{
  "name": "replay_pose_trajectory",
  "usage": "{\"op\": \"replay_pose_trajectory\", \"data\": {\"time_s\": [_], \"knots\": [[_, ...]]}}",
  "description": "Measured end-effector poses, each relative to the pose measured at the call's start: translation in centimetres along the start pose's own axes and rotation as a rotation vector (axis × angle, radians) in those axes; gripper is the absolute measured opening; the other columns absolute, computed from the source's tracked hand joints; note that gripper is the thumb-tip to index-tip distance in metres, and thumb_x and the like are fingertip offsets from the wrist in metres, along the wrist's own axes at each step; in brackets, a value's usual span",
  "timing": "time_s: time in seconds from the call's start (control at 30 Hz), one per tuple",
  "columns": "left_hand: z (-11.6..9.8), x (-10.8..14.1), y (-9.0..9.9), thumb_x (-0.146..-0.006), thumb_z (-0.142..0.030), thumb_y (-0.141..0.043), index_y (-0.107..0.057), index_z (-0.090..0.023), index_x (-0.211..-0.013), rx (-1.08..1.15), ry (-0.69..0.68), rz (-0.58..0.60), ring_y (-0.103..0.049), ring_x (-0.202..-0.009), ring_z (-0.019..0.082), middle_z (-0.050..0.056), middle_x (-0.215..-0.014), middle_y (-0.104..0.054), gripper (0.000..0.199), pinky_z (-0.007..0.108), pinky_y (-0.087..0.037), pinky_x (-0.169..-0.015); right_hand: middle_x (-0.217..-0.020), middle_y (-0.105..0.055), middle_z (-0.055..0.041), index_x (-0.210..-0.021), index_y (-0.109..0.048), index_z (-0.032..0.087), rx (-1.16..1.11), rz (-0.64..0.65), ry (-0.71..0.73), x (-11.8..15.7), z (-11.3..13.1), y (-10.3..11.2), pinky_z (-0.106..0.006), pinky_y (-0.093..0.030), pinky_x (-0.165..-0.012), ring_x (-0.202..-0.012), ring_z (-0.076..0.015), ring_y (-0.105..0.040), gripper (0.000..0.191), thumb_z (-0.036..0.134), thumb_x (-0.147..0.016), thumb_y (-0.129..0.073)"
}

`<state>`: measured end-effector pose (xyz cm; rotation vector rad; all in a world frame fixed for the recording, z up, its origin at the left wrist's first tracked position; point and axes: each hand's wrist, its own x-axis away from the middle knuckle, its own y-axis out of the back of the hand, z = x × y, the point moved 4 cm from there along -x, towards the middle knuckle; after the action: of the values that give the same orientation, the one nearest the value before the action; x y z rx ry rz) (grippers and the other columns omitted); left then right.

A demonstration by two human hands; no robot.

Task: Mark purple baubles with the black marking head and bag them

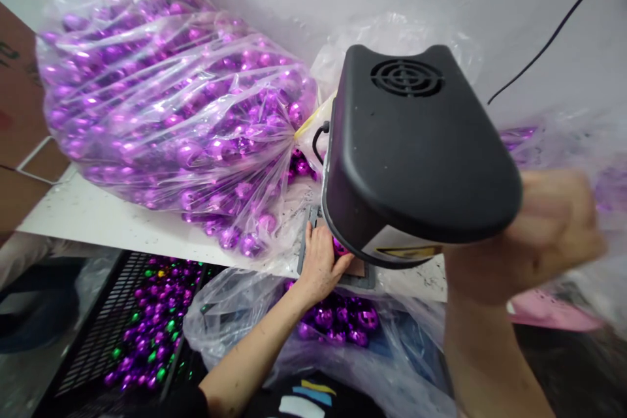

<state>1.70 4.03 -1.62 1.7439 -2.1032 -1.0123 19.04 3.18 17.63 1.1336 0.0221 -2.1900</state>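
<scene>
Left hand at a purple ball under the black machine

From my end I have the left hand (321,258) low at the near left edge of the black machine (421,157), part open, with the thumb spread away from bent fingers. A shiny purple ball (339,247) sits in that gap, partly hidden by the machine's overhang; the hand is against it, but I cannot tell whether it grips. Below both is a grey plate (365,276), under the machine's near left edge.

My right hand (553,235) is up at the machine's right side, its fingers bent and blurred. I cannot tell how far they are closed or what they hold.

Nearer the body than the machine, a clear plastic sheet (220,300) lies around a cluster of purple balls (337,320). Left of the machine, a big tied clear bag (171,91) full of purple balls rests on the white table (122,215). Lower left of the machine, a black crate (88,326) holds small purple balls with a few green ones. A pink item (551,310) shows at the machine's lower right, and a black cable (553,36) runs along the wall beyond its right side
</scene>
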Motion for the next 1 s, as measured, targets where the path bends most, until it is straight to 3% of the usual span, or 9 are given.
{"op": "replay_pose_trajectory", "data": {"time_s": [0.13,0.27,0.4,0.47,0.53,0.6,0.77,0.87,1.0], "knots": [[-1.0,2.8,1.6,-0.093,-0.031,-0.06,-0.044,-0.023,-0.136,0.02,-0.085,-0.028,-0.06,-0.121,0.031,0.014,-0.126,-0.062,0.046,0.065,-0.031,-0.118,-0.06,-0.045,0.0037,-0.069,-0.054,0.016,-0.141,-0.027,0.028,-3.1,0.6,-1.8,-0.027,-0.032,-0.06,-0.058,-0.0055,-0.044,0.039,0.037,-0.098,-0.038],[-1.8,8.5,1.5,-0.089,-0.021,-0.062,-0.037,-0.028,-0.147,-0.101,-0.151,0.118,-0.057,-0.127,0.031,0.013,-0.133,-0.06,0.063,0.066,-0.027,-0.121,-0.061,-0.043,0.0034,-0.066,-0.053,0.016,-0.156,-0.059,0.031,-3.2,0.4,-2.1,-0.028,-0.032,-0.063,-0.063,-0.0069,-0.046,0.038,0.037,-0.096,-0.041],[-0.8,11.2,2.8,-0.087,-0.05,-0.068,-0.027,-0.027,-0.156,-0.129,-0.175,0.177,-0.047,-0.138,0.037,0.018,-0.147,-0.05,0.083,0.068,-0.029,-0.119,-0.062,-0.041,0.0029,-0.063,-0.05,0.017,-0.138,-0.072,0.015,-3.0,0.3,-1.8,-0.029,-0.029,-0.064,-0.063,-0.0065,-0.044,0.035,0.035,-0.093,-0.044],[1.8,9.9,6.2,-0.091,-0.058,-0.06,-0.026,-0.026,-0.157,-0.15,-0.059,-0.117,-0.04,-0.143,0.038,0.018,-0.151,-0.044,0.081,0.066,-0.03,-0.119,-0.062,-0.041,0.0026,-0.06,-0.043,0.018,-0.143,-0.049,0.007,-3.0,0.2,-1.9,-0.029,-0.031,-0.064,-0.065,-0.0069,-0.047,0.036,0.034,-0.092,-0.046],[5.7,7.9,10.6,-0.099,-0.05,-0.049,-0.026,-0.026,-0.157,-0.202,0.162,-0.586,-0.031,-0.149,0.035,0.017,-0.157,-0.037,0.068,0.06,-0.027,-0.122,-0.061,-0.041,0.0023,-0.057,-0.036,0.018,-0.144,-0.039,0.004,-3.1,0.1,-2.0,-0.029,-0.03,-0.063,-0.064,-0.0069,-0.047,0.039,0.034,-0.091,-0.047],[9.8,5.7,13.5,-0.101,-0.049,-0.043,-0.025,-0.024,-0.157,-0.184,0.4,-0.854,-0.025,-0.152,0.031,0.017,-0.162,-0.029,0.064,0.055,-0.018,-0.126,-0.061,-0.042,0.0024,-0.057,-0.034,0.018,-0.154,-0.051,-0.005,-3.1,0.0,-2.1,-0.03,-0.029,-0.062,-0.062,-0.0068,-0.046,0.041,0.037,-0.091,-0.048],[14.6,1.4,13.8,-0.102,-0.054,-0.033,-0.041,-0.017,-0.147,-0.029,0.457,-0.648,-0.035,-0.148,0.029,0.018,-0.155,-0.043,0.059,0.05,-0.024,-0.125,-0.059,-0.044,0.0025,-0.064,-0.052,0.019,-0.204,-0.079,-0.024,-3.0,-0.3,-2.1,-0.031,-0.03,-0.061,-0.062,-0.0105,-0.051,0.038,0.047,-0.089,-0.05],[12.8,1.7,14.5,-0.1,-0.054,-0.041,-0.059,-0.017,-0.128,-0.102,0.372,-0.612,-0.055,-0.129,0.029,0.016,-0.132,-0.062,0.05,0.048,-0.04,-0.115,-0.059,-0.046,0.0026,-0.067,-0.057,0.018,-0.166,-0.083,-0.02,-2.9,-0.7,-2.0,-0.03,-0.028,-0.059,-0.058,-0.0091,-0.047,0.034,0.044,-0.089,-0.052],[7.6,-0.8,18.5,-0.101,-0.046,-0.046,-0.065,-0.019,-0.113,-0.302,0.119,-0.85,-0.06,-0.11,0.025,0.011,-0.111,-0.066,0.035,0.043,-0.048,-0.101,-0.059,-0.048,0.002,-0.068,-0.059,0.019,-0.171,-0.075,-0.04,-2.9,-1.1,-2.0,-0.031,-0.029,-0.057,-0.056,-0.0097,-0.045,0.034,0.046,-0.089,-0.053]]}}
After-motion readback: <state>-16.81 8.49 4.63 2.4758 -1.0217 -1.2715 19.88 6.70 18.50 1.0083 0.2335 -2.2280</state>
